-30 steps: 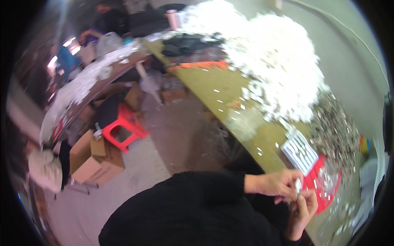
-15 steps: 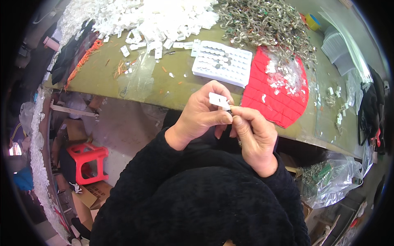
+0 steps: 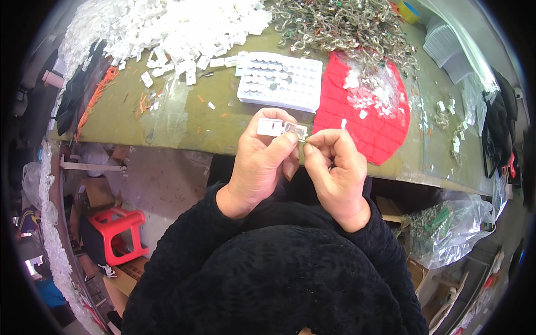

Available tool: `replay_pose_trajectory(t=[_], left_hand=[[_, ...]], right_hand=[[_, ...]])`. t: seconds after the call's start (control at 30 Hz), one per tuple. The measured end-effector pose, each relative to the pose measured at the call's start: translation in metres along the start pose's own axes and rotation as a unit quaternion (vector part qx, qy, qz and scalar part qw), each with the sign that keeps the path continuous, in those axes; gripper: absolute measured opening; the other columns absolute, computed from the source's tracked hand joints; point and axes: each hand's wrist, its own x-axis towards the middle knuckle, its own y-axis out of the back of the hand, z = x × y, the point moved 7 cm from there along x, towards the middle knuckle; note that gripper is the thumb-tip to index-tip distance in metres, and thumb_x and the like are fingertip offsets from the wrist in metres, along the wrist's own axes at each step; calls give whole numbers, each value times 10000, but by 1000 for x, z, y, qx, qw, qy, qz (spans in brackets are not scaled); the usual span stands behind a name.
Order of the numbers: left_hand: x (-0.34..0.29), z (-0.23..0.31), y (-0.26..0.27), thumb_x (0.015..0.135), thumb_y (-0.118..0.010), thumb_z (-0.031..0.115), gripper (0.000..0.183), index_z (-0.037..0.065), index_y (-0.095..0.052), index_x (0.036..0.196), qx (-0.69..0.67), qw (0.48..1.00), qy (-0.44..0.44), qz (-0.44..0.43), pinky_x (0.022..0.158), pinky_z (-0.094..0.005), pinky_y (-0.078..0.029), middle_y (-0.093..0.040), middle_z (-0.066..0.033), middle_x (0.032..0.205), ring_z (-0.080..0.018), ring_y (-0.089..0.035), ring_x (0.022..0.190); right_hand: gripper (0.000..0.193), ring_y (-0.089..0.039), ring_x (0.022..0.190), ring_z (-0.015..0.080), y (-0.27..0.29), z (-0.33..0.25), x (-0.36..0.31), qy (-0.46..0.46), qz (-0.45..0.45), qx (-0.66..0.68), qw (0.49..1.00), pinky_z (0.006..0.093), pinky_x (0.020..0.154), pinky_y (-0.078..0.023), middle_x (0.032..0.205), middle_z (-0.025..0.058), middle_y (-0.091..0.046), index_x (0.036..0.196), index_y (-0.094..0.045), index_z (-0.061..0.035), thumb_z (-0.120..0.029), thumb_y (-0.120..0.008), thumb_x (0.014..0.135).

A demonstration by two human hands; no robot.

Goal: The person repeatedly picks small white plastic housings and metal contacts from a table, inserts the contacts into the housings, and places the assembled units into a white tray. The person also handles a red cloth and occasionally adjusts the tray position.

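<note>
My left hand [image 3: 249, 167] pinches a small white plastic case [image 3: 269, 127] that lies unfolded, its white half joined to a see-through half. The thumb presses on the clear part. Close beside that clear part, my right hand [image 3: 339, 174] has thumb and forefinger pinched together; what is between them is too small to make out. Just beyond the hands stands a white tray [image 3: 273, 101] with rows of small round pieces, a few of them dark. To its right a red quilted cloth [image 3: 363, 134] carries many small clear and white bits [image 3: 373, 92].
A big heap of white plastic cases [image 3: 167, 30] covers the table's far left, and a heap of ring-and-cord pieces [image 3: 346, 25] the far right. Orange string [image 3: 100, 95] lies at left. Below are a red stool [image 3: 120, 234] and a clear plastic bag [image 3: 452, 231].
The case has turned and now shows its clear half spread out beside the white half. My right fingertips have drawn slightly apart from it. The whole view has shifted a little.
</note>
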Motion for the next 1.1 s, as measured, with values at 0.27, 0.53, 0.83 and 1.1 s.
replay_pose_trajectory(t=[0.27,0.53,0.83,1.1], left_hand=[[-1,6,2,920,-577,0,180,39,-511,1082,195,979,-46,38,478,-213,-417,-588,-28,809,-56,-514,562],[0,3,2,937,-566,36,142,28,-515,1069,174,985,-15,-7,442,-235,-413,-577,-34,759,-78,-507,520],[4,-28,2,958,-651,295,361,13,-553,1162,-178,969,139,-99,386,-246,-411,-559,-22,723,-91,-487,476],[3,-12,8,958,-653,253,350,-15,-580,1169,-71,993,70,-64,419,-263,-474,-636,-72,876,-127,-564,520]], right_hand=[[118,-552,486,127,3,0,7,26,-13,-58,998,279,483,-435,604,57,-564,893,-570,-13,37,-656,829],[88,-521,574,58,-1,38,1,-208,-61,145,965,237,527,-414,681,-5,-586,909,-574,-1,-62,-631,883],[111,-429,601,19,-20,46,-14,-306,-91,363,875,195,533,-321,763,-15,-572,982,-537,-25,-115,-601,970],[234,-587,923,166,-9,32,-9,-198,-101,258,940,310,851,-474,968,65,-604,1107,-505,-16,-107,-627,929]])
